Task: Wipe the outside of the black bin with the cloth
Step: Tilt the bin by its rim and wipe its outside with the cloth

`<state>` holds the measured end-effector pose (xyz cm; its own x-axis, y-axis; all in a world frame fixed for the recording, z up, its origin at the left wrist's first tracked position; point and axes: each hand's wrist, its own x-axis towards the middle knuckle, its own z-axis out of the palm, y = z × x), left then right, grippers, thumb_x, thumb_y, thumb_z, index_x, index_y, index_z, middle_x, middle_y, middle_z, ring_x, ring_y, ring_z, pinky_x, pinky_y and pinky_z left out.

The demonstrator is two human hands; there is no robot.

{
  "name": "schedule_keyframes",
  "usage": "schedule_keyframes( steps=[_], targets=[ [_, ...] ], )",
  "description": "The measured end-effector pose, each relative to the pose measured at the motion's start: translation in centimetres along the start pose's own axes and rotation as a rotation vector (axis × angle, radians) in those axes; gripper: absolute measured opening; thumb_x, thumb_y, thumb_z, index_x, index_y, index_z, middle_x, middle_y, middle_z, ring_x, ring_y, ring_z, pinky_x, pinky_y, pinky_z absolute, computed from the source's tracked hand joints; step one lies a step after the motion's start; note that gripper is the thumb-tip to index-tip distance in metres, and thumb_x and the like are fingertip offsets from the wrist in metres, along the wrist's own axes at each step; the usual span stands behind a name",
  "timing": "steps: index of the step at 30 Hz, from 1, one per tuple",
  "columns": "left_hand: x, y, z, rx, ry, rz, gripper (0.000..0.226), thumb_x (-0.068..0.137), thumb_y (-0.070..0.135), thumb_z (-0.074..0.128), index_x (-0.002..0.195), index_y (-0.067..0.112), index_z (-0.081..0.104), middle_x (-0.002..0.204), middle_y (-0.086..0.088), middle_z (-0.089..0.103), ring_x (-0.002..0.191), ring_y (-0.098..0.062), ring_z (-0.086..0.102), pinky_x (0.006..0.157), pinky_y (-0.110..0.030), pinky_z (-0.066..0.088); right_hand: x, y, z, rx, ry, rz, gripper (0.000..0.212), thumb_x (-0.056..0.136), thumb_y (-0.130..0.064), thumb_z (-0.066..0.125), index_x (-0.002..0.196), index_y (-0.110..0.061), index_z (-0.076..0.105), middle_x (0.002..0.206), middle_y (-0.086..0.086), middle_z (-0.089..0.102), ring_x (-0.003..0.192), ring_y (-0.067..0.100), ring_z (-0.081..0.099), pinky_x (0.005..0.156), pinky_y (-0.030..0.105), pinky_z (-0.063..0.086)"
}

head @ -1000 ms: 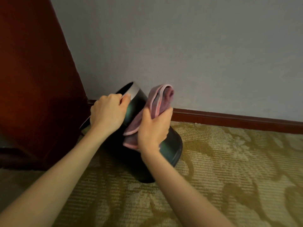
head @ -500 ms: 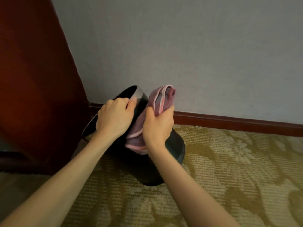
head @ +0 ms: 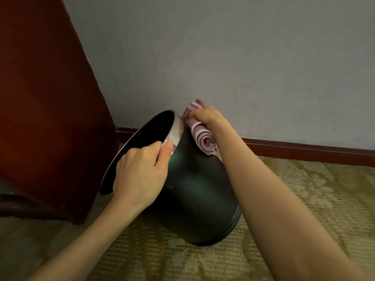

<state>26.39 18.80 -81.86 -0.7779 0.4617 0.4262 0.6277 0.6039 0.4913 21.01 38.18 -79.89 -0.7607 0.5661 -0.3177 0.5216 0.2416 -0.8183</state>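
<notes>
Pale grey plastered wall behind, dark red-brown wooden cabinet side at the left, olive and cream patterned carpet underfoot, red-brown skirting board along the wall's foot.

On the carpet near that corner: round black plastic bin, tipped so its mouth faces left and up, base edge on the carpet at the lower right, pale band with a brownish stain around the rim.

Left hand closed over the near part of the rim, thumb pressed flat on the outer wall, remaining fingers hooked out of sight inside. Right hand curled tight around the rolled pink and grey cloth, reaching over to the bin's far upper side, just below the rim band; cloth touching the black wall there, loose rolled end hanging down.

Probably mid-wipe on the far side. To do it well: keep the rim grip firm so the tilted bin cannot roll on its base edge. Press the cloth flat rather than as a roll, for more contact. Draw long strokes from rim towards base. Turn the bin a little between strokes so no strip is missed. Give the stained band extra passes. Mind knuckles against the wall close behind.
</notes>
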Motion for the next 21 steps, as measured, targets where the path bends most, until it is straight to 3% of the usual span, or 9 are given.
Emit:
schedule_keyframes(
  steps=[1,3,7,11,13,17,19,21],
  targets=[
    [0.0,0.0,0.1,-0.001,0.003,0.008,0.048,0.093,0.044,0.033,0.052,0.019,0.032,0.043,0.003,0.036,0.044,-0.027,0.043,0.046,-0.038,0.033,0.2,0.0,-0.1,-0.024,-0.012,0.007,0.051,0.089,-0.016,0.058,0.138,-0.006,0.045,0.128,0.014,0.057,0.088,0.021,0.052,0.029,0.010,0.032],
    [0.1,0.0,0.2,0.005,0.010,0.019,0.048,0.093,0.045,0.032,0.052,0.019,0.031,0.043,0.003,0.036,0.043,-0.027,0.042,0.045,-0.037,0.031,0.6,0.3,-0.1,-0.058,-0.005,0.008,0.054,0.089,-0.018,0.059,0.139,-0.007,0.044,0.129,0.014,0.056,0.101,0.026,0.057,0.029,0.010,0.031],
    [-0.7,-0.1,0.1,-0.010,0.014,0.014,0.048,0.093,0.045,0.029,0.053,0.018,0.035,0.043,0.003,0.038,0.043,-0.027,0.046,0.045,-0.039,0.037,0.4,1.3,0.4,-0.003,0.056,-0.003,0.043,0.084,-0.018,0.060,0.123,-0.001,0.056,0.113,0.017,0.063,0.100,0.031,0.062,0.067,0.028,0.043],
    [-1.2,0.6,0.1,-0.031,0.009,-0.017,0.048,0.092,0.046,0.027,0.054,0.019,0.036,0.047,0.002,0.043,0.048,-0.030,0.049,0.050,-0.040,0.039,-0.9,2.0,0.8,0.099,0.132,-0.039,0.049,0.070,-0.025,0.062,0.114,-0.004,0.061,0.110,0.018,0.067,0.100,0.037,0.064,0.085,0.042,0.053],
    [-0.8,0.9,0.0,-0.059,0.001,-0.069,0.049,0.090,0.048,0.027,0.054,0.017,0.038,0.052,-0.002,0.048,0.057,-0.034,0.053,0.056,-0.043,0.042,-1.9,2.2,0.7,0.137,0.187,-0.049,0.051,0.068,-0.029,0.061,0.112,-0.005,0.061,0.109,0.018,0.066,0.099,0.037,0.064,0.088,0.047,0.052],
    [0.7,0.5,0.1,-0.239,-0.063,-0.244,0.048,0.080,0.056,0.036,0.057,0.018,0.056,0.068,-0.012,0.063,0.074,-0.039,0.059,0.073,-0.048,0.048,-4.7,2.3,0.7,0.201,0.304,-0.059,0.038,0.082,-0.030,0.059,0.113,-0.008,0.058,0.116,0.016,0.063,0.105,0.037,0.060,0.090,0.042,0.048],
    [1.7,0.0,0.4,-0.370,-0.093,-0.318,0.046,0.073,0.056,0.044,0.059,0.015,0.060,0.066,-0.022,0.060,0.072,-0.042,0.061,0.073,-0.051,0.047,-6.4,2.2,1.1,0.230,0.368,-0.058,0.036,0.084,-0.033,0.057,0.112,-0.010,0.056,0.118,0.014,0.062,0.107,0.036,0.058,0.088,0.038,0.045],
    [2.7,-0.4,0.6,-0.507,-0.108,-0.388,0.054,0.067,0.054,0.052,0.065,0.002,0.062,0.064,-0.027,0.059,0.062,-0.033,0.059,0.068,-0.050,0.047,-8.4,2.0,2.1,0.272,0.445,-0.059,0.031,0.086,-0.035,0.056,0.107,-0.012,0.053,0.116,0.012,0.062,0.105,0.035,0.058,0.084,0.038,0.041]
  ],
)
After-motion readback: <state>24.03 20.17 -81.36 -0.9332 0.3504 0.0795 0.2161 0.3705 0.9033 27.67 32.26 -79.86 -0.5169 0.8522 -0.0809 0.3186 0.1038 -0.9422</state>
